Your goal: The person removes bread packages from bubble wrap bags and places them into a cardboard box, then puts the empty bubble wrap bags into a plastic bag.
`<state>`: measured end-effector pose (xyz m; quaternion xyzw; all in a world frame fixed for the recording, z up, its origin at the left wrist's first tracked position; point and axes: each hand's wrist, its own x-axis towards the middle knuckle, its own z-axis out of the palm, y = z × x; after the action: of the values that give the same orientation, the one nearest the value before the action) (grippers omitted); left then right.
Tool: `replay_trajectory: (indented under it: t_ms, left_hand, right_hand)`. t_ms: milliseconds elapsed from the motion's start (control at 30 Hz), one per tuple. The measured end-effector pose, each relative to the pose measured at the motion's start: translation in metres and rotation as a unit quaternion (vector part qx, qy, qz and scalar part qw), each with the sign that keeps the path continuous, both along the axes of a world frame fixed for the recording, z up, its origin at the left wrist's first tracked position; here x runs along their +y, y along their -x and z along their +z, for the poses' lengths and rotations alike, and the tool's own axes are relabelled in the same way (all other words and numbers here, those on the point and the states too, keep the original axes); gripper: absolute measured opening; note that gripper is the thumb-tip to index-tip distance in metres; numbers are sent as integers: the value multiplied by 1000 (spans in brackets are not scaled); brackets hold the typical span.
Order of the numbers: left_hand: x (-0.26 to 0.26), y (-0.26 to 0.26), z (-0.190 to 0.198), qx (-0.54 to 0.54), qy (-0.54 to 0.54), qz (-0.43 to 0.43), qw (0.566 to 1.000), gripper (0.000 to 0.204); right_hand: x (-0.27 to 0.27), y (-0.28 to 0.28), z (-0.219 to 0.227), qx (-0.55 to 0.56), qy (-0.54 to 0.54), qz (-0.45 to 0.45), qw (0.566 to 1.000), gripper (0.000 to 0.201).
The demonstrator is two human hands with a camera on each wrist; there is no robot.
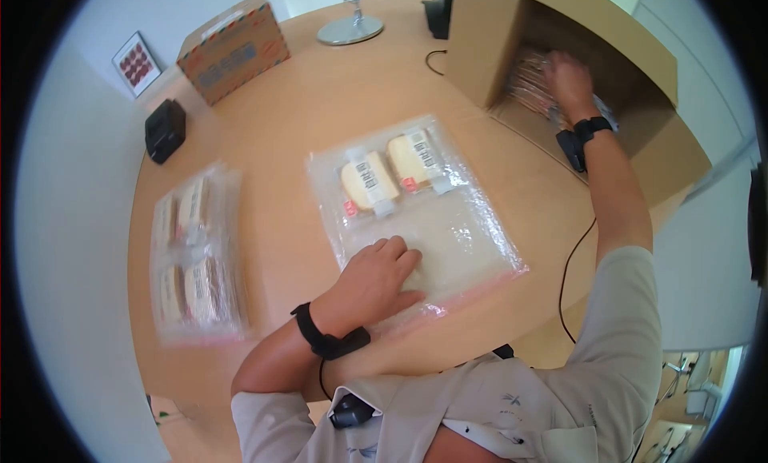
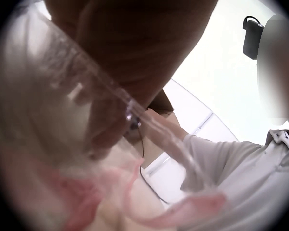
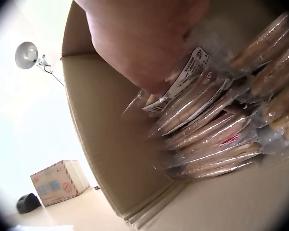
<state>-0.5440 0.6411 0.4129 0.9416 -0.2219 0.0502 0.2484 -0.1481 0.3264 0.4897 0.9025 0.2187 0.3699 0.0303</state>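
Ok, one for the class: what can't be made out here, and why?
Packets in the box: full count; right wrist view, right edge cuts some off.
Right grip: whether it pinches a packet; head view, its own back hides this.
Fuller bag: small print; head view, blurred.
Framed picture: what its red shapes are; head view, too small.

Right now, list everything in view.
Pink-edged plastic bag: 1, clear, centre
Slice-shaped packs: 2, cream, centre bag
Filled plastic bagging: uncounted, clear, left
Open cardboard box: 1, brown, right
Wrapped flat packs: several, tan, boxed
Striped carton: 1, brown, back-left
Blocky device: 1, black, left
Framed picture: 1, red-white, left
Metal lamp: 1, silver, back
Thin cables: several, black, scattered
Wooden table: 1, tan, beneath
Left hand: 1, bare, on bag
Right hand: 1, bare, in box
Wrist straps: 2, black, wrists
Shirt: 1, beige, torso
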Motion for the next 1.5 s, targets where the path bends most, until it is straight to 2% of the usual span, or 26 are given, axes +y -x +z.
replay_trajectory:
  t_ms: [67,133,233,333,467,533,667,733,833,1100,1167,1233,1267,1333,1433,1467,1500]
  left_hand:
    - [3,1,-5,27,0,8,1000,39]
    - [6,0,-6,44,-4,1,999,37]
    - [8,-4,-2,49,-18,-12,999,33]
    - [7,-3,4,64,2,-19,998,29]
    - [9,-3,6,64,15,-11,998,26]
    - [9,-4,5,66,22,-9,998,25]
    - [9,-4,0,46,28,-9,998,19]
    - [9,-5,-2,48,25,-9,998,18]
    - [10,-6,-4,28,33,-5,999,16]
    - [11,-7,-3,26,49,-13,998,17]
    - [12,-7,-3,24,44,-16,999,17]
    - [12,-6,-3,24,42,-18,999,18]
    - [12,-6,-2,31,45,-16,998,18]
    - [12,-6,-1,37,48,-17,998,18]
    - [12,-7,-1,24,48,-24,998,19]
    - [12,-7,1,35,50,-19,998,19]
    - [12,-7,1,48,53,-16,997,20]
  right_hand:
    - [2,-5,-2,7,-31,-5,999,27]
    - [-1,-13,-10,34,31,-5,999,29]
    - [5,-2,-14,-27,16,26,999,30]
    - [6,-2,-10,-16,17,21,1000,31]
    - [14,3,-4,-17,-10,-16,1000,30]
    - [19,3,-2,10,-27,-74,997,27]
    - [20,1,-7,-22,-14,-46,999,23]
    - [19,-2,-5,-23,-93,-46,994,21]
    - [20,-3,-1,-50,-104,-49,992,18]
    - [21,-4,-14,-87,-53,-18,995,12]
    - [22,-7,-18,-76,-53,-5,996,13]
    - [22,-10,-18,-25,-46,16,999,25]
    - [20,-9,-17,-24,-45,16,999,25]
    - [13,-2,-10,-6,-64,72,995,39]
    - [-12,17,6,-23,-79,72,994,47]
    - [-19,22,13,-24,-74,66,995,47]
    - [-25,28,18,2,-130,-28,991,46]
